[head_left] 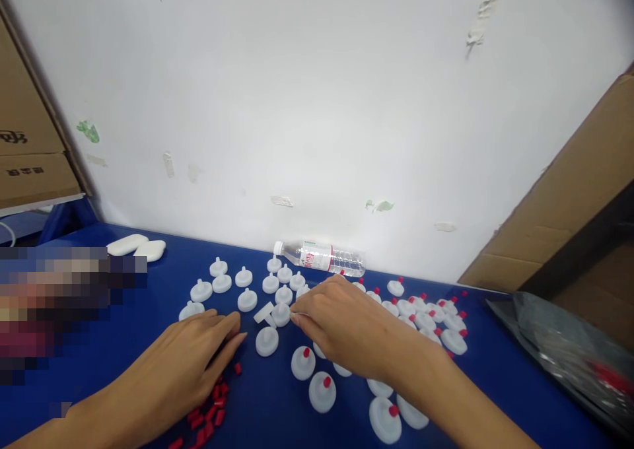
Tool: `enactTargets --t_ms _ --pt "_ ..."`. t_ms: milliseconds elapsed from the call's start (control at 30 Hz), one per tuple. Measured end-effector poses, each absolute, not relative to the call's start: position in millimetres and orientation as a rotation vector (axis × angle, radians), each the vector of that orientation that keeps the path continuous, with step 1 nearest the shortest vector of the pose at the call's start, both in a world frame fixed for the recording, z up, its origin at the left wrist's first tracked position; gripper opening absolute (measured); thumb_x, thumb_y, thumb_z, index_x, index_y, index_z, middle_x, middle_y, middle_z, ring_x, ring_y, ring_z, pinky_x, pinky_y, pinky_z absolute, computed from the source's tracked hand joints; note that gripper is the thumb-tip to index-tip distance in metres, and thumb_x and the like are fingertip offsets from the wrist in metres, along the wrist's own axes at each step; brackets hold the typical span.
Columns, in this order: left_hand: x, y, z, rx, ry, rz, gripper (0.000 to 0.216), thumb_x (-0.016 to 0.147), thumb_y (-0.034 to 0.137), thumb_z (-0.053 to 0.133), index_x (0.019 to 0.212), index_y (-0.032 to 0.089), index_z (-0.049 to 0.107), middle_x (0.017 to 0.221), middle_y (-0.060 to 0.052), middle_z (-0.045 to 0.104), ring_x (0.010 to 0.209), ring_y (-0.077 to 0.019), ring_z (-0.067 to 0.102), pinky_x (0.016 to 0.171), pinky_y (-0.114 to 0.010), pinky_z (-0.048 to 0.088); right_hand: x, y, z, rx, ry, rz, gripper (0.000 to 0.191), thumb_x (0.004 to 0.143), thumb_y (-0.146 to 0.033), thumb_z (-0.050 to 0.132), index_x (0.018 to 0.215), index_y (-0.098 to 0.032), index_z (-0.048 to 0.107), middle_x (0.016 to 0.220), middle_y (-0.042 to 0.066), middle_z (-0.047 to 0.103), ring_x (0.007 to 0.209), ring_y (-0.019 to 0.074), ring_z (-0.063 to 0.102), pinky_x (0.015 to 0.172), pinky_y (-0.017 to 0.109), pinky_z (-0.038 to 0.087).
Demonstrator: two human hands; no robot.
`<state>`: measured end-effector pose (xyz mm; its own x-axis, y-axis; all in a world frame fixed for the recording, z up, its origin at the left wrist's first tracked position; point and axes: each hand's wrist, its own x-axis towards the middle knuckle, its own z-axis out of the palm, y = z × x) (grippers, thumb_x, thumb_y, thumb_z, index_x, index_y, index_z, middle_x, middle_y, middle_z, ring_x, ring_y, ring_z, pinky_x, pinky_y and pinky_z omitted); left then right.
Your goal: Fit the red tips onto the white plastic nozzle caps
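My right hand [331,320] reaches across the middle of the blue table, its fingers pinched at the edge of a white round cap with a short spout [281,315]. A small white T-shaped piece [265,314] lies against that cap's left side. Lower left, my left hand [203,346] hovers beside a pile of small red caps [211,416], thumb and forefinger slightly apart with nothing visible between them. A single red cap [238,368] lies near its thumb. Bare white spouted caps [201,291] sit around both hands; white pieces with red tips [322,392] lie beneath and right of my right hand.
A clear water bottle [321,257] lies on its side against the white wall [317,105]. Two white rounded objects [127,244] rest at the back left. Cardboard stands at left [34,172] and right [559,198]. A grey plastic bag [559,350] occupies the right edge.
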<state>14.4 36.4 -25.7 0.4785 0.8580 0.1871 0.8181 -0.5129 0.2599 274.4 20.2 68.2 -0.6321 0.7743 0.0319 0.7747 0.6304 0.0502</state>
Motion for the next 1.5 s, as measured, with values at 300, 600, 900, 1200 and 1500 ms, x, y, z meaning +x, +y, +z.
enactTargets --t_ms 300,600,900,1200,1500 --pt "15.2 28.3 -17.6 2.629 1.377 0.493 0.027 0.105 0.041 0.046 0.089 0.026 0.062 0.078 0.0 0.07 0.069 -0.0198 0.067 0.061 -0.03 0.043 272.6 20.6 67.2 -1.368 -2.681 -0.102 0.03 0.106 -0.042 0.065 0.093 -0.017 0.075 0.09 0.006 0.076 0.092 0.0235 0.072 0.079 0.035 0.047" --pt "18.6 26.0 -21.0 2.514 1.298 0.534 0.03 0.108 0.041 0.039 0.101 0.029 0.066 0.095 0.0 0.07 0.082 -0.0173 0.069 0.073 -0.026 0.049 271.0 23.0 62.0 -1.354 -2.605 -0.123 0.025 0.103 -0.039 0.07 0.11 -0.016 0.076 0.099 0.007 0.079 0.105 0.0269 0.073 0.093 0.041 0.051" --pt "16.8 28.6 -24.6 2.498 1.221 0.589 0.033 0.109 0.039 0.039 0.098 0.027 0.069 0.099 -0.001 0.07 0.086 -0.0172 0.069 0.077 -0.026 0.05 269.8 22.4 57.1 -1.3 -2.564 -0.155 0.033 0.095 -0.038 0.079 0.12 -0.016 0.072 0.11 0.008 0.076 0.102 0.0282 0.073 0.089 0.043 0.053" --pt "17.7 26.6 -23.6 2.475 1.255 0.564 0.037 0.109 0.039 0.035 0.102 0.027 0.069 0.103 -0.002 0.07 0.089 -0.0182 0.068 0.078 -0.027 0.049 270.4 22.3 56.5 -1.303 -2.611 -0.103 0.008 0.103 -0.019 0.067 0.111 -0.02 0.07 0.107 0.004 0.071 0.081 0.0201 0.069 0.061 0.033 0.044" --pt "13.0 35.0 -23.1 2.475 1.379 0.424 0.035 0.104 0.052 0.044 0.1 0.029 0.07 0.1 -0.002 0.07 0.087 -0.0212 0.071 0.076 -0.031 0.05 269.8 22.8 55.6 -1.275 -2.63 -0.07 0.013 0.104 -0.013 0.06 0.113 -0.018 0.069 0.113 0.006 0.07 0.096 0.0219 0.07 0.071 0.033 0.049"
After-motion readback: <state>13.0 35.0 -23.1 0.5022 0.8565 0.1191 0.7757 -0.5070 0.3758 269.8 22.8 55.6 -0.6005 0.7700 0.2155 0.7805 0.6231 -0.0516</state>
